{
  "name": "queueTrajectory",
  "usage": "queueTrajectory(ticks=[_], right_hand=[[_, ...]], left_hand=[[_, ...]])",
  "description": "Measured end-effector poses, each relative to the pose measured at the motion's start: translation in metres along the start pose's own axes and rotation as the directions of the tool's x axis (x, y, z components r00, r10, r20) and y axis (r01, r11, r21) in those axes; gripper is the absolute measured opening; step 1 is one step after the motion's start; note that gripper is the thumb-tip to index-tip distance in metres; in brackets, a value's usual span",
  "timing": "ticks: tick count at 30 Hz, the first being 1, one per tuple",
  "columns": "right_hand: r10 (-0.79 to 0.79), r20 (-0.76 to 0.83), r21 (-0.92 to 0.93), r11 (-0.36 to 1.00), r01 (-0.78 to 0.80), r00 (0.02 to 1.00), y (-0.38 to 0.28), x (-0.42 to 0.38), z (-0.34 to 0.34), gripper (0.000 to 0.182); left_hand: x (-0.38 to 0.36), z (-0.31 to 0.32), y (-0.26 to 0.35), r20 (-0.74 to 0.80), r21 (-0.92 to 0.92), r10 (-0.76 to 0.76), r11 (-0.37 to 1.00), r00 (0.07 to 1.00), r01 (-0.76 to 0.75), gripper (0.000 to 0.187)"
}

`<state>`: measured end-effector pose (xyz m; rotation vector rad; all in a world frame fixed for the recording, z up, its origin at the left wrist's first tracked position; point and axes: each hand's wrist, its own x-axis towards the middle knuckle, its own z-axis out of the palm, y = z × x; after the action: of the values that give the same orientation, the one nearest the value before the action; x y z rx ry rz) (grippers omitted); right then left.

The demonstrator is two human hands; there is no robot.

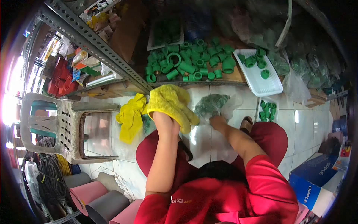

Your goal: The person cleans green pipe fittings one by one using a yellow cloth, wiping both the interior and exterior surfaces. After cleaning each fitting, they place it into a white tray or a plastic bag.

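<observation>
My left hand holds up a yellow terry cloth, which drapes over it and hides the fingers. A second yellow cloth lies to the left, by the plastic chair, with part of a plastic bag of green pieces showing beside it. Low over the tiled floor, my right hand is closed around the gathered side of a clear plastic bag filled with green pipe fittings. Near my foot, to the right of that bag, stands a white tray with small green fittings.
Loose green pipe fittings cover a low shelf ahead, beside a tilted white tray. A worn plastic chair stands left, under a perforated metal upright. Rolled mats lie lower left; a blue box sits at right.
</observation>
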<state>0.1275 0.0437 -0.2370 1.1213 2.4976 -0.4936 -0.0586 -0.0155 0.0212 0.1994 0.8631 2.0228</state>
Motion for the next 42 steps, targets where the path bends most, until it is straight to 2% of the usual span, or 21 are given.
queueTrajectory(ticks=[4, 6, 7, 9, 13, 15, 16, 17, 19, 23, 24, 26, 30, 32, 33, 35, 36, 38, 39, 41, 42], right_hand=[[-0.010, 0.100, -0.003, 1.000, 0.011, 0.995, 0.002, 0.000, 0.012, 0.021], [-0.048, -0.035, 0.000, 0.999, 0.048, 0.998, 0.006, 0.006, 0.028, 0.019], [-0.045, -0.038, 0.001, 0.999, 0.045, 0.998, 0.006, 0.004, 0.034, 0.019], [-0.078, -0.197, -0.067, 0.996, 0.066, 0.977, 0.006, 0.002, 0.041, 0.017], [-0.038, -0.192, -0.029, 0.999, 0.033, 0.981, 0.002, 0.004, 0.042, 0.017], [-0.008, -0.108, 0.055, 0.998, 0.014, 0.994, 0.005, 0.005, 0.036, 0.019], [-0.002, -0.120, 0.073, 0.997, 0.011, 0.993, 0.003, 0.007, 0.035, 0.020], [0.018, -0.123, 0.074, 0.997, -0.009, 0.992, 0.002, 0.006, 0.034, 0.020], [0.026, -0.104, -0.027, 0.999, -0.029, 0.994, -0.007, -0.007, 0.005, 0.019], [0.037, -0.115, 0.091, 0.996, -0.026, 0.993, 0.003, 0.012, 0.034, 0.019], [0.037, -0.122, 0.087, 0.996, -0.026, 0.992, 0.005, 0.016, 0.035, 0.019], [0.265, -0.031, 0.299, 0.923, -0.244, 0.964, 0.007, 0.022, 0.039, 0.020], [0.299, -0.066, 0.289, 0.919, -0.268, 0.952, 0.012, 0.024, 0.041, 0.022], [0.466, -0.023, 0.404, 0.814, -0.418, 0.884, 0.008, 0.023, 0.035, 0.023], [0.453, -0.025, 0.397, 0.823, -0.407, 0.891, 0.007, 0.021, 0.029, 0.023], [0.329, -0.170, 0.291, 0.917, -0.272, 0.929, 0.008, 0.016, 0.016, 0.024], [0.322, -0.173, 0.284, 0.921, -0.265, 0.931, 0.006, 0.016, 0.012, 0.024], [0.262, -0.247, 0.304, 0.935, -0.182, 0.933, 0.007, 0.013, 0.004, 0.023], [0.272, -0.254, 0.299, 0.935, -0.193, 0.928, 0.008, 0.009, -0.002, 0.023], [0.223, -0.357, 0.413, 0.909, -0.061, 0.907, 0.007, 0.001, -0.013, 0.022], [0.234, -0.365, 0.410, 0.909, -0.070, 0.901, 0.009, -0.003, -0.023, 0.022]], left_hand=[[0.001, 0.002, -0.002, -0.033, -0.029, -0.040, 0.999, 0.999, 0.039, 0.025], [0.004, 0.000, -0.005, -0.072, -0.023, -0.054, 0.998, 0.996, 0.053, 0.026], [0.005, 0.000, -0.005, -0.068, -0.023, -0.054, 0.998, 0.996, 0.053, 0.026], [0.006, 0.001, -0.006, -0.065, -0.029, -0.100, 0.995, 0.993, 0.099, 0.026], [0.007, -0.002, -0.011, -0.125, -0.016, -0.074, 0.997, 0.989, 0.073, 0.025], [0.008, -0.006, -0.013, -0.093, -0.026, -0.098, 0.995, 0.991, 0.096, 0.026], [0.007, -0.002, -0.011, -0.093, -0.008, -0.104, 0.995, 0.990, 0.104, 0.027], [0.006, 0.002, -0.010, -0.130, 0.017, -0.094, 0.995, 0.987, 0.097, 0.026], [0.003, 0.007, -0.007, -0.089, 0.042, -0.076, 0.996, 0.993, 0.080, 0.026], [0.003, 0.002, -0.008, -0.043, 0.030, -0.065, 0.997, 0.997, 0.066, 0.026], [0.003, 0.003, -0.008, -0.072, 0.034, -0.070, 0.997, 0.995, 0.073, 0.026], [0.002, 0.004, -0.008, -0.100, 0.037, -0.072, 0.996, 0.992, 0.076, 0.026], [0.002, 0.004, -0.007, -0.072, 0.044, -0.092, 0.994, 0.993, 0.095, 0.027], [0.003, -0.001, -0.007, -0.067, 0.035, -0.091, 0.995, 0.994, 0.093, 0.027], [0.004, -0.003, -0.008, -0.037, 0.005, -0.078, 0.997, 0.996, 0.078, 0.027], [0.004, -0.005, -0.007, -0.013, -0.029, -0.055, 0.998, 0.998, 0.054, 0.027], [0.004, -0.005, -0.005, -0.012, -0.015, -0.054, 0.998, 0.998, 0.054, 0.027], [0.003, -0.001, -0.002, -0.033, 0.000, -0.041, 0.999, 0.999, 0.041, 0.026], [0.002, 0.000, -0.001, -0.022, -0.009, -0.047, 0.999, 0.999, 0.047, 0.026], [0.002, 0.000, 0.004, 0.029, 0.005, -0.052, 0.999, 0.998, 0.052, 0.026], [0.001, 0.001, 0.005, 0.042, -0.002, -0.058, 0.998, 0.997, 0.058, 0.026]])
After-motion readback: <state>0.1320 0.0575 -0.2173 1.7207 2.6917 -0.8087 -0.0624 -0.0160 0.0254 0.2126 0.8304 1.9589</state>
